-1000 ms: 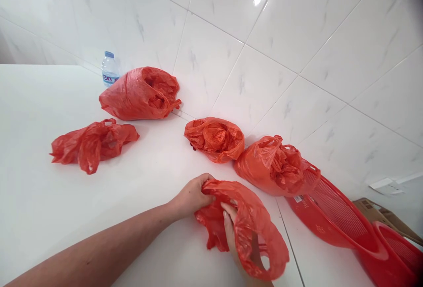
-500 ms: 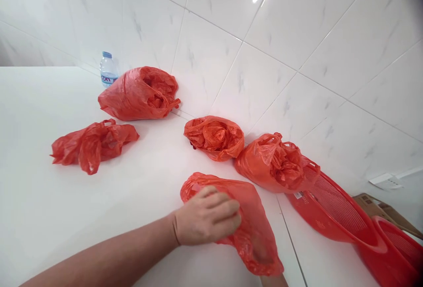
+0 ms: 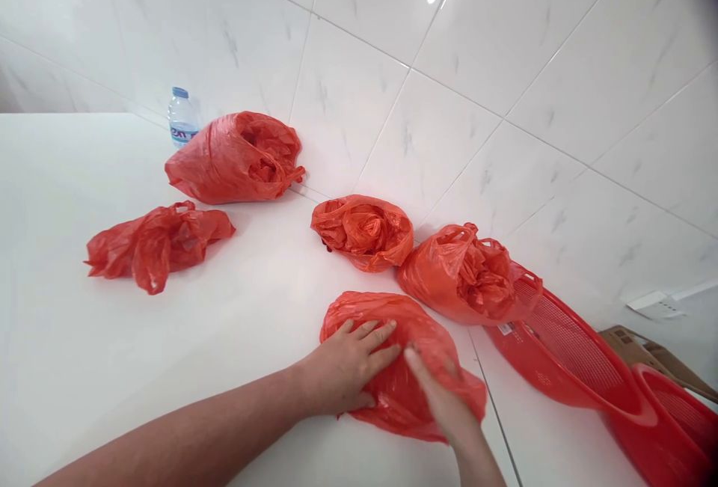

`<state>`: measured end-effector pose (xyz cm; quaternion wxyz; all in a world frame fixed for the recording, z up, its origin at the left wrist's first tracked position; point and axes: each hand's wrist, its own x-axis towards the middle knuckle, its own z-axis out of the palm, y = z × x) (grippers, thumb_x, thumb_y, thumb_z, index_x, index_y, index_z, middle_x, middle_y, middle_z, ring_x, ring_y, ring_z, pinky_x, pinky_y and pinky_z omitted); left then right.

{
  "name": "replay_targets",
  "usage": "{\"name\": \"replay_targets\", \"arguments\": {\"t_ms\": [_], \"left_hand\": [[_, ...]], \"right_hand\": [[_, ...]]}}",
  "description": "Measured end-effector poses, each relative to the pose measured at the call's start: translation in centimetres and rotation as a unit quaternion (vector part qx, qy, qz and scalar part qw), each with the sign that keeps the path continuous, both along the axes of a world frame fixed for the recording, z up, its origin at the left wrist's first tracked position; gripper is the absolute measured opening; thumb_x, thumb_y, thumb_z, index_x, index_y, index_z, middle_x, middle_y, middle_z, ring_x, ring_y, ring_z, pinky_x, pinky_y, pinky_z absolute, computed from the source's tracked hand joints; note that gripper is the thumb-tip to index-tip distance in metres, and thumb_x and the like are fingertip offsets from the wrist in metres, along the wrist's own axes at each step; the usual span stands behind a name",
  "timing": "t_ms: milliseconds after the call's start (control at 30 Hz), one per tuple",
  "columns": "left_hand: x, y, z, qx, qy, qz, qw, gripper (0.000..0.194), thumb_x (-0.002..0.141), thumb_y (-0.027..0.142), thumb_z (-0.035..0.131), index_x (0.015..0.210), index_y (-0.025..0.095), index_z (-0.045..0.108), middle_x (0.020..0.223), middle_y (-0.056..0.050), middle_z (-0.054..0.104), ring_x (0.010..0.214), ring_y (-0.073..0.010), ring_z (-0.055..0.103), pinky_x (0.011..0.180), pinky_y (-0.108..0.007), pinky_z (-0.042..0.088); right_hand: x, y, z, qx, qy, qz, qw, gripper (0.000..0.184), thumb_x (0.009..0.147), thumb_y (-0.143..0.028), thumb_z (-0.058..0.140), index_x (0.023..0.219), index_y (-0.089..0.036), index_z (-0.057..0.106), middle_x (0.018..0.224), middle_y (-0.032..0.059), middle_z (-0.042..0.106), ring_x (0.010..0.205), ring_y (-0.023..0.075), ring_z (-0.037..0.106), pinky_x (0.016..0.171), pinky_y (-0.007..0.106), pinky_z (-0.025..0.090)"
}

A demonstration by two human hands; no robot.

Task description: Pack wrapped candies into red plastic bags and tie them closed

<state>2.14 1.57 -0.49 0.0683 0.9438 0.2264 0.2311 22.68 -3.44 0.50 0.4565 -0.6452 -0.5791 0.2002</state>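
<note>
A red plastic bag (image 3: 387, 311) lies flattened on the white tabletop (image 3: 258, 322) close in front of me. My left hand (image 3: 351, 363) rests on its left half with the fingers spread. On the bag's right side, my right hand (image 3: 440, 397) touches the film, fingers stretched out and slightly blurred; part of it is hidden by the bag. Just behind sit two stuffed red plastic bags, a smaller one (image 3: 370, 233) and a fuller one (image 3: 468, 274) to its right.
At the left are a crumpled red bag (image 3: 160, 244) and a large filled red bag (image 3: 229, 158), with a water bottle (image 3: 180, 117) behind it. Red plastic baskets (image 3: 566, 360) and cardboard (image 3: 654, 356) stand at the right. A tiled wall (image 3: 359, 83) bounds the back.
My right hand, mostly hidden inside or behind the bag before, now lies on top of it. My left hand has uncurled and spread. The raised bag has been pressed flatter.
</note>
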Motion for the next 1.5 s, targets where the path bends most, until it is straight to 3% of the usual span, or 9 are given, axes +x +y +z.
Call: {"name": "replay_targets", "arguments": {"t_ms": [133, 300, 500, 667, 900, 1033, 1200, 1367, 1500], "left_hand": [[0.3, 0.0, -0.1, 0.025, -0.011, -0.054, 0.998, 0.015, 0.073, 0.032, 0.066, 0.074, 0.017, 0.066, 0.086, -0.007, 0.070, 0.082, -0.0252, 0.062, 0.077, -0.037, 0.044], [1.0, 0.0, -0.4, 0.095, -0.029, -0.001, 0.995, 0.034, 0.082, 0.041, 0.057, 0.058, 0.017, 0.061, 0.054, -0.004, 0.061, 0.055, -0.0185, 0.053, 0.064, -0.035, 0.040], [0.1, 0.5, 0.2, 0.122, -0.059, 0.017, 0.991, 0.040, 0.088, 0.045, 0.048, 0.061, 0.017, 0.057, 0.059, -0.004, 0.060, 0.062, -0.0176, 0.054, 0.071, -0.035, 0.039], [-0.7, 0.3, 1.0, 0.131, -0.148, 0.073, 0.977, 0.019, 0.089, 0.033, 0.049, 0.096, 0.019, 0.061, 0.124, -0.012, 0.057, 0.117, -0.0290, 0.047, 0.100, -0.050, 0.029], [-0.9, 2.1, -0.5, -0.161, -0.253, 0.227, 0.926, 0.043, 0.084, 0.036, 0.052, 0.125, 0.023, 0.049, 0.141, -0.013, 0.039, 0.126, -0.0298, 0.042, 0.099, -0.048, 0.041], [-1.0, 2.9, -0.5, -0.245, -0.238, 0.218, 0.914, 0.041, 0.082, 0.031, 0.049, 0.123, 0.023, 0.050, 0.126, -0.008, 0.055, 0.114, -0.0259, 0.053, 0.096, -0.042, 0.044], [-1.0, 2.8, -0.2, -0.320, -0.231, 0.243, 0.886, 0.052, 0.082, 0.036, 0.048, 0.132, 0.024, 0.039, 0.106, -0.007, 0.064, 0.096, -0.0245, 0.062, 0.082, -0.037, 0.048], [-1.0, 2.7, 0.1, -0.348, -0.232, 0.242, 0.875, 0.049, 0.082, 0.037, 0.045, 0.130, 0.025, 0.040, 0.085, -0.002, 0.064, 0.079, -0.0215, 0.063, 0.070, -0.032, 0.047], [-1.1, 2.9, 0.1, -0.366, -0.250, 0.250, 0.861, 0.044, 0.082, 0.037, 0.045, 0.124, 0.027, 0.044, 0.076, 0.001, 0.060, 0.072, -0.0194, 0.060, 0.062, -0.029, 0.046]], "right_hand": [[4.6, 0.7, 1.9, -0.096, 0.355, 0.004, 0.930, 0.029, 0.084, -0.046, 0.053, 0.079, -0.019, 0.063, 0.081, 0.0052, 0.067, 0.059, 0.0139, 0.057, 0.048, 0.025, 0.048], [7.5, 1.1, 1.8, -0.132, 0.482, -0.036, 0.865, 0.013, 0.075, -0.028, 0.069, 0.083, -0.019, 0.065, 0.093, 0.0051, 0.069, 0.076, 0.0126, 0.064, 0.063, 0.022, 0.054], [5.3, -0.5, 2.6, -0.260, 0.223, 0.078, 0.936, 0.039, 0.083, -0.051, 0.056, 0.091, -0.015, 0.069, 0.080, 0.0092, 0.070, 0.060, 0.0126, 0.060, 0.044, 0.020, 0.042], [4.2, -0.6, 2.9, -0.078, 0.084, 0.091, 0.989, 0.033, 0.083, -0.048, 0.056, 0.103, -0.024, 0.068, 0.112, 0.0078, 0.066, 0.104, 0.0223, 0.059, 0.084, 0.032, 0.050], [2.6, 0.2, 1.8, -0.153, -0.096, 0.068, 0.981, 0.042, 0.078, -0.042, 0.059, 0.117, -0.026, 0.064, 0.131, 0.0055, 0.056, 0.124, 0.0261, 0.048, 0.102, 0.044, 0.040], [2.4, -0.8, 3.7, -0.002, -0.059, -0.055, 0.997, 0.032, 0.081, -0.042, 0.056, 0.101, -0.021, 0.070, 0.105, 0.0089, 0.069, 0.099, 0.0249, 0.063, 0.087, 0.039, 0.050], [6.7, -1.3, 7.4, 0.187, -0.115, -0.317, 0.922, 0.032, 0.084, -0.040, 0.051, 0.104, -0.019, 0.064, 0.106, 0.0099, 0.066, 0.099, 0.0244, 0.061, 0.088, 0.037, 0.047], [15.5, -0.7, 7.2, 0.002, -0.373, -0.354, 0.858, 0.056, 0.083, -0.040, 0.044, 0.127, -0.006, 0.051, 0.133, 0.0237, 0.046, 0.126, 0.0367, 0.040, 0.099, 0.049, 0.036], [19.7, -2.0, 5.6, -0.132, -0.507, -0.277, 0.806, 0.053, 0.088, -0.039, 0.031, 0.125, -0.007, 0.052, 0.112, 0.0206, 0.062, 0.104, 0.0363, 0.056, 0.085, 0.050, 0.043]]}}
